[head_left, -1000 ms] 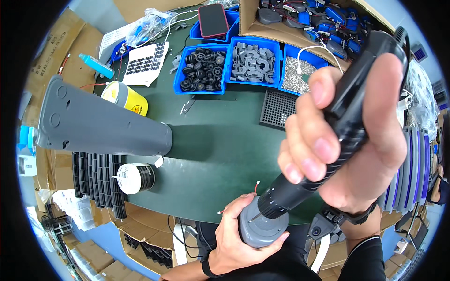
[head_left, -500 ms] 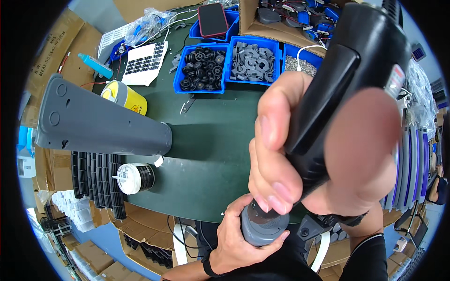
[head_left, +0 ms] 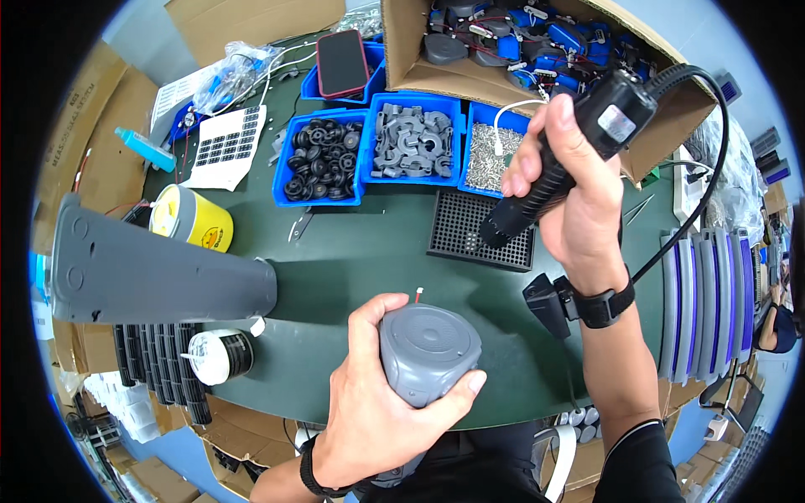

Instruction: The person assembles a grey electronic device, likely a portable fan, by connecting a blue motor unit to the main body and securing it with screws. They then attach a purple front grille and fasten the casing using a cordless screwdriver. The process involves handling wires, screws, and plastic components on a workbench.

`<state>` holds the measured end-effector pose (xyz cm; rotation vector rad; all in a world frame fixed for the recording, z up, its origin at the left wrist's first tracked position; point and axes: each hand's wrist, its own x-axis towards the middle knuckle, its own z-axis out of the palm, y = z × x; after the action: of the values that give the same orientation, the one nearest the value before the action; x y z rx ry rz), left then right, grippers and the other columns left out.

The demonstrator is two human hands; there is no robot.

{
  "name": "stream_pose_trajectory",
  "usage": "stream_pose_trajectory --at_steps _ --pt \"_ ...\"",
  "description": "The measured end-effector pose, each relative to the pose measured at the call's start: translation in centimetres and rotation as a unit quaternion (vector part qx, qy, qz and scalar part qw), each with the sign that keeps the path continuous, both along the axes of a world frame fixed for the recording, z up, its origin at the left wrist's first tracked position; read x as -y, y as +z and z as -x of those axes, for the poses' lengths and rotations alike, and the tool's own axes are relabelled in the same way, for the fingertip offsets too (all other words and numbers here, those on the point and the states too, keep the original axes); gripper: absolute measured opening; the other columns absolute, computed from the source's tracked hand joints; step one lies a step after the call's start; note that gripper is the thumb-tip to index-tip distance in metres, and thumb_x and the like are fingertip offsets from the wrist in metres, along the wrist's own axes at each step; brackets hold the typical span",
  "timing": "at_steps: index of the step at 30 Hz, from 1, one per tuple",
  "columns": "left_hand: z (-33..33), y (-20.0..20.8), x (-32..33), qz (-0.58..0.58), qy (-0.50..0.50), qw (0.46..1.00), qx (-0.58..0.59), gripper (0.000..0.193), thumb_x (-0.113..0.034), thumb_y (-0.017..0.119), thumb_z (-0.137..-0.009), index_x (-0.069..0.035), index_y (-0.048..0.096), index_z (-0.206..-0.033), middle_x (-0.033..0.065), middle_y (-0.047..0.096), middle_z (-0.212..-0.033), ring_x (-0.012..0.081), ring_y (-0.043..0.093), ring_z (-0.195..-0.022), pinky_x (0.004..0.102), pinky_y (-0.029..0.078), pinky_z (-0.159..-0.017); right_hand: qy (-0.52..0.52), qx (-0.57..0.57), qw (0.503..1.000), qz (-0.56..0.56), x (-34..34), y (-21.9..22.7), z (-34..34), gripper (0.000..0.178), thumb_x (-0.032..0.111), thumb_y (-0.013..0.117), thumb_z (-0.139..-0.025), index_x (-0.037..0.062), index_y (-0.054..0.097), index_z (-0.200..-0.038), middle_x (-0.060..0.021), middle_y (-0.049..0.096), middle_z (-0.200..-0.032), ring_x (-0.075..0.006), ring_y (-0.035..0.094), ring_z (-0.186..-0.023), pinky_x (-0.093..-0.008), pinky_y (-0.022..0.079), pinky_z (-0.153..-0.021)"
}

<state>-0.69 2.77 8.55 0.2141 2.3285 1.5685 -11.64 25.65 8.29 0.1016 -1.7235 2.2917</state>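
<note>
My left hand (head_left: 366, 411) is wrapped round a grey rounded plastic housing (head_left: 429, 348), holding it above the table's near edge. A short red wire with a white connector (head_left: 419, 293) pokes out behind the housing. In my raised right hand (head_left: 589, 189) is a black corded electric screwdriver (head_left: 616, 105), tilted down to the left. Its lower end is over a black perforated screw tray (head_left: 453, 230); the bit's tip is hard to make out. Just behind the tray stands a blue bin of small screws (head_left: 490, 159).
Blue bins of black wheels (head_left: 323, 159) and grey clips (head_left: 412, 142) stand at the back, beside an open carton (head_left: 520, 81) of wired parts. A tall grey casing (head_left: 159, 268), a yellow container (head_left: 210, 230) and a white-lidded tub (head_left: 222, 356) are on the left. Grey-purple panels (head_left: 708, 302) line the right.
The screwdriver has moved away from the housing, forward to the screw tray. My left hand has raised the housing forward over the table. The whole view has shifted somewhat.
</note>
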Motion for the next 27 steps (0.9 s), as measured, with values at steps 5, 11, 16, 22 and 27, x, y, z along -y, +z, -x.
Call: stream_pose_trajectory --at_steps 5,11,16,22,27 --pt "0.4 -0.6 -0.6 0.012 -0.007 1.0 0.02 0.087 -0.022 0.091 -0.08 0.0 0.035 -0.142 0.0145 0.075 -0.108 0.023 0.074 -0.103 0.0371 0.055 -0.097 -0.005 0.002 1.0 -0.007 0.0 -1.1 0.2 0.039 0.043 0.064 -0.106 0.0043 0.06 -0.101 -0.0064 0.056 -0.068 -0.0182 0.057 -0.06 -0.0358 0.051 -0.062" --pt "0.4 -0.8 -0.7 0.004 -0.009 1.0 0.023 0.088 -0.021 0.092 -0.079 0.001 0.034 -0.142 0.0144 0.075 -0.108 0.0224 0.074 -0.103 0.037 0.055 -0.097 -0.008 0.006 1.0 -0.004 -0.1 -1.3 0.6 0.038 0.042 0.065 -0.105 0.0048 0.06 -0.1 -0.0062 0.056 -0.068 -0.0179 0.057 -0.06 -0.0356 0.052 -0.063" --pt "0.4 -0.5 -0.8 0.004 -0.012 1.0 0.022 0.087 -0.019 0.091 -0.079 0.001 0.034 -0.142 0.0144 0.075 -0.108 0.0223 0.074 -0.103 0.0369 0.055 -0.097 -0.009 -0.012 1.0 -0.002 0.0 -1.7 1.0 0.035 0.038 0.066 -0.105 0.0042 0.06 -0.1 -0.0068 0.057 -0.069 -0.018 0.057 -0.059 -0.0357 0.052 -0.062" --pt "0.4 -0.6 -0.7 -0.002 -0.008 1.0 0.025 0.086 -0.018 0.091 -0.079 0.001 0.035 -0.142 0.0143 0.075 -0.108 0.0221 0.074 -0.103 0.0366 0.055 -0.097 0.001 -0.038 0.995 -0.089 0.9 -1.0 0.5 0.027 0.027 0.069 -0.103 0.0015 0.059 -0.1 -0.0074 0.059 -0.068 -0.0174 0.059 -0.059 -0.0339 0.053 -0.06" --pt "0.3 -0.8 -0.5 -0.005 -0.003 1.0 0.022 0.086 -0.018 0.091 -0.079 0.001 0.035 -0.142 0.0143 0.075 -0.108 0.0215 0.073 -0.103 0.0366 0.055 -0.097 0.024 -0.051 0.99 -0.13 1.4 -0.7 0.0 0.029 0.026 0.073 -0.1 0.0006 0.058 -0.099 -0.0075 0.06 -0.069 -0.0166 0.06 -0.059 -0.0319 0.053 -0.058"
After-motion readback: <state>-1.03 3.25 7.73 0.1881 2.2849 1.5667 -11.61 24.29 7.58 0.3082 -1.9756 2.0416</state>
